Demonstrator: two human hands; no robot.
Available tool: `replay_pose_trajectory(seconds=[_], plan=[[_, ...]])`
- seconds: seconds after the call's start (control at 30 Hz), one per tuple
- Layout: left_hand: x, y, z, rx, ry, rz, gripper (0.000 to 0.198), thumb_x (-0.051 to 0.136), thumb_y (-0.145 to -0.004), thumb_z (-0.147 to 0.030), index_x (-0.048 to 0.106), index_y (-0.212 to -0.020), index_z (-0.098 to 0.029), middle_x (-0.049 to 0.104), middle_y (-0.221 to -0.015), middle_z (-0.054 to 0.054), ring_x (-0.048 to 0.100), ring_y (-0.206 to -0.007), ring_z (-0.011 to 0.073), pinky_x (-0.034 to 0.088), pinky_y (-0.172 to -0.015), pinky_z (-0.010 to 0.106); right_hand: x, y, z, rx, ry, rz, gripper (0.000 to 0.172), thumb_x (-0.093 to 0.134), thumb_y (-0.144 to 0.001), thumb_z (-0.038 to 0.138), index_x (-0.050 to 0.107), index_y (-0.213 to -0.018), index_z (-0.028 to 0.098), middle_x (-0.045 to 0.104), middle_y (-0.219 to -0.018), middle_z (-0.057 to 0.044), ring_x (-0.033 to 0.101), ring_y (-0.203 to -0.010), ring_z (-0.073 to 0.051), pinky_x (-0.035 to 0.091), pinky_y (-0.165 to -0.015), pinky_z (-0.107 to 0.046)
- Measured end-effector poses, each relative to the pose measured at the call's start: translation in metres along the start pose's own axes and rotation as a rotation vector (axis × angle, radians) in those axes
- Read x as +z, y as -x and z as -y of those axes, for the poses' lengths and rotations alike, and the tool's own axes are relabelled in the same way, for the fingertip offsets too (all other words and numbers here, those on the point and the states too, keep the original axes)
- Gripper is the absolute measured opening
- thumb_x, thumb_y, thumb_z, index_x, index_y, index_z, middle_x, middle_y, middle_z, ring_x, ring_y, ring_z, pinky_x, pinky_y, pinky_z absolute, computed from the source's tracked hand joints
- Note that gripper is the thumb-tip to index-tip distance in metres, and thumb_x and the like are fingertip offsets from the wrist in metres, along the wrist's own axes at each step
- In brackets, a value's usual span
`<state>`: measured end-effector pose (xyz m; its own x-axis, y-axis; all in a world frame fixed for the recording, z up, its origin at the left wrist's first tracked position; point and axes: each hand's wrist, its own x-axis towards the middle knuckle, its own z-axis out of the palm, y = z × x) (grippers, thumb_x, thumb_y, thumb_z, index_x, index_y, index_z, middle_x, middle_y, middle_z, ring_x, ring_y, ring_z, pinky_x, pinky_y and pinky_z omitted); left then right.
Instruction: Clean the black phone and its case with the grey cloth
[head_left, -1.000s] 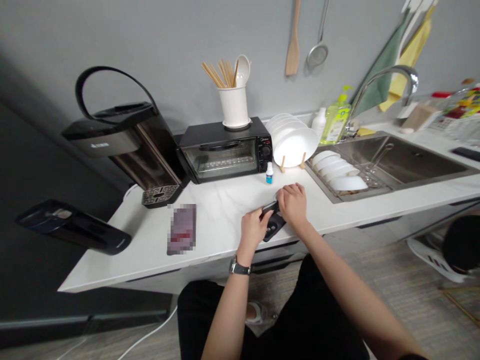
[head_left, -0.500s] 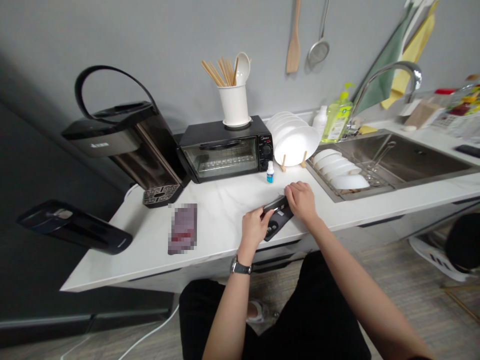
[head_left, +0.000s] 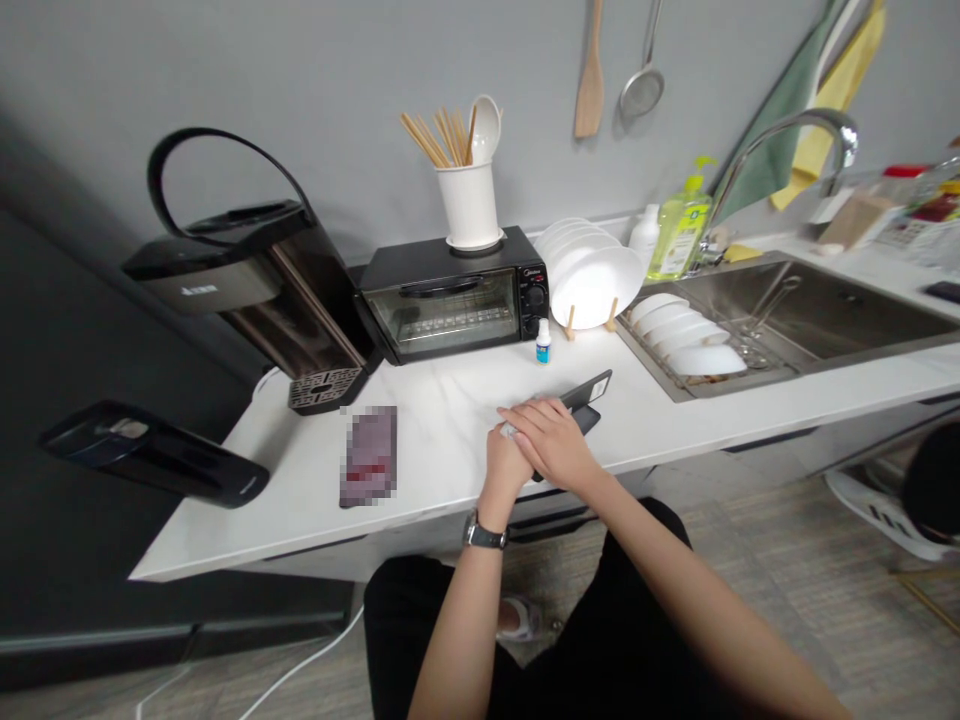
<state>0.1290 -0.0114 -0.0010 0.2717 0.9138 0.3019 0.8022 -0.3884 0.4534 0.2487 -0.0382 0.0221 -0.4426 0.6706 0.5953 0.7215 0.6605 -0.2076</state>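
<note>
A dark, flat, phone-like slab (head_left: pixel 595 392) with a white label at its far corner is tilted up on its edge over the counter. Below it lies a second flat black piece (head_left: pixel 586 418), mostly covered by my hands. My left hand (head_left: pixel 507 462), a watch on its wrist, is closed at the slab's near left end. My right hand (head_left: pixel 551 437) lies across the left one, its fingers reaching over the slab. A bit of white, tissue-like material (head_left: pixel 509 430) shows under the right fingertips. Behind stands a small white bottle with a blue label (head_left: pixel 543 345).
A toaster oven (head_left: pixel 450 300) carries a white utensil holder (head_left: pixel 468 205). Plates (head_left: pixel 598 287) stand in a rack beside the sink (head_left: pixel 825 310). To the left are a water dispenser (head_left: pixel 292 310), a dark tumbler-like cylinder (head_left: pixel 157 455) and a blurred purple item (head_left: pixel 369 455) near the counter edge.
My right hand has slid from the slab's right end leftward onto my left hand. The slab's labelled right end is now uncovered and tipped up. The view has shifted slightly.
</note>
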Motion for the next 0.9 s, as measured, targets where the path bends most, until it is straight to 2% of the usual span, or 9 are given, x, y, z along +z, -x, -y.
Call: replay_pose_trajectory(seconds=[0.1, 0.17, 0.27, 0.33, 0.4, 0.53, 0.67, 0.77, 0.9], plan=[[-0.006, 0.001, -0.004, -0.032, 0.044, 0.023, 0.018, 0.059, -0.098, -0.021, 0.077, -0.097, -0.019, 0.079, -0.093, 0.009, 0.073, -0.086, 0.0223, 0.049, -0.076, 0.028, -0.012, 0.005, -0.035, 0.069, 0.074, -0.027, 0.036, 0.040, -0.109, 0.032, 0.063, -0.135, 0.021, 0.071, -0.120, -0.010, 0.058, -0.109, -0.027, 0.039, -0.100, -0.044], [-0.009, 0.002, -0.006, -0.046, 0.109, 0.000, 0.026, 0.057, -0.103, -0.034, 0.076, -0.092, -0.020, 0.078, -0.086, 0.007, 0.071, -0.079, 0.0195, 0.046, -0.071, 0.027, -0.021, 0.006, -0.061, 0.180, 0.149, -0.080, 0.036, 0.037, -0.110, 0.034, 0.070, -0.112, 0.020, 0.072, -0.102, -0.010, 0.058, -0.097, -0.027, 0.039, -0.094, -0.044], [-0.010, 0.002, -0.007, -0.046, 0.156, -0.033, 0.030, 0.059, -0.102, -0.042, 0.076, -0.090, -0.020, 0.078, -0.082, 0.005, 0.068, -0.073, 0.0170, 0.042, -0.069, 0.026, -0.031, 0.003, -0.086, 0.335, 0.224, -0.156, 0.046, 0.032, -0.110, 0.033, 0.066, -0.081, 0.022, 0.065, -0.079, -0.009, 0.054, -0.081, -0.026, 0.040, -0.080, -0.041], [-0.010, 0.002, -0.007, -0.048, 0.165, -0.042, 0.030, 0.060, -0.102, -0.042, 0.076, -0.090, -0.020, 0.078, -0.082, 0.005, 0.067, -0.072, 0.0165, 0.041, -0.068, 0.026, -0.032, 0.000, -0.086, 0.383, 0.237, -0.201, 0.048, 0.033, -0.110, 0.031, 0.063, -0.075, 0.023, 0.064, -0.074, -0.008, 0.054, -0.079, -0.026, 0.041, -0.079, -0.041], [-0.009, 0.002, -0.006, -0.049, 0.172, -0.044, 0.029, 0.059, -0.102, -0.040, 0.076, -0.090, -0.020, 0.078, -0.082, 0.005, 0.068, -0.071, 0.0166, 0.042, -0.068, 0.026, -0.027, -0.004, -0.072, 0.373, 0.225, -0.224, 0.045, 0.034, -0.110, 0.028, 0.065, -0.077, 0.023, 0.067, -0.078, -0.007, 0.057, -0.084, -0.026, 0.041, -0.091, -0.043], [-0.007, 0.002, -0.003, -0.044, 0.114, -0.023, 0.022, 0.058, -0.100, -0.026, 0.076, -0.091, -0.018, 0.079, -0.086, 0.008, 0.071, -0.077, 0.0202, 0.046, -0.072, 0.028, -0.011, -0.009, -0.026, 0.244, 0.108, -0.164, 0.035, 0.039, -0.109, 0.024, 0.072, -0.098, 0.023, 0.074, -0.095, -0.004, 0.061, -0.099, -0.024, 0.029, -0.117, -0.047], [-0.005, 0.001, -0.002, -0.031, 0.027, 0.008, 0.024, 0.053, -0.095, -0.010, 0.077, -0.092, -0.015, 0.079, -0.090, 0.013, 0.073, -0.085, 0.0235, 0.049, -0.077, 0.030, -0.002, -0.010, -0.002, 0.116, 0.063, -0.088, 0.030, 0.041, -0.110, 0.024, 0.070, -0.118, 0.022, 0.075, -0.106, -0.004, 0.060, -0.104, -0.023, 0.033, -0.111, -0.042], [-0.006, 0.001, -0.003, -0.051, 0.023, 0.026, 0.024, 0.055, -0.097, -0.016, 0.077, -0.086, -0.016, 0.078, -0.085, 0.011, 0.072, -0.080, 0.0226, 0.047, -0.074, 0.030, -0.006, -0.005, -0.014, 0.109, 0.161, -0.065, 0.030, 0.043, -0.110, 0.029, 0.071, -0.104, 0.020, 0.073, -0.096, -0.007, 0.058, -0.094, -0.024, 0.038, -0.094, -0.040], [-0.009, 0.001, -0.006, -0.056, 0.112, 0.001, 0.030, 0.058, -0.102, -0.038, 0.076, -0.087, -0.020, 0.078, -0.083, 0.006, 0.069, -0.074, 0.0176, 0.042, -0.069, 0.026, -0.022, 0.000, -0.057, 0.250, 0.302, -0.137, 0.040, 0.040, -0.109, 0.025, 0.066, -0.080, 0.019, 0.068, -0.080, -0.008, 0.056, -0.082, -0.024, 0.036, -0.084, -0.040]])
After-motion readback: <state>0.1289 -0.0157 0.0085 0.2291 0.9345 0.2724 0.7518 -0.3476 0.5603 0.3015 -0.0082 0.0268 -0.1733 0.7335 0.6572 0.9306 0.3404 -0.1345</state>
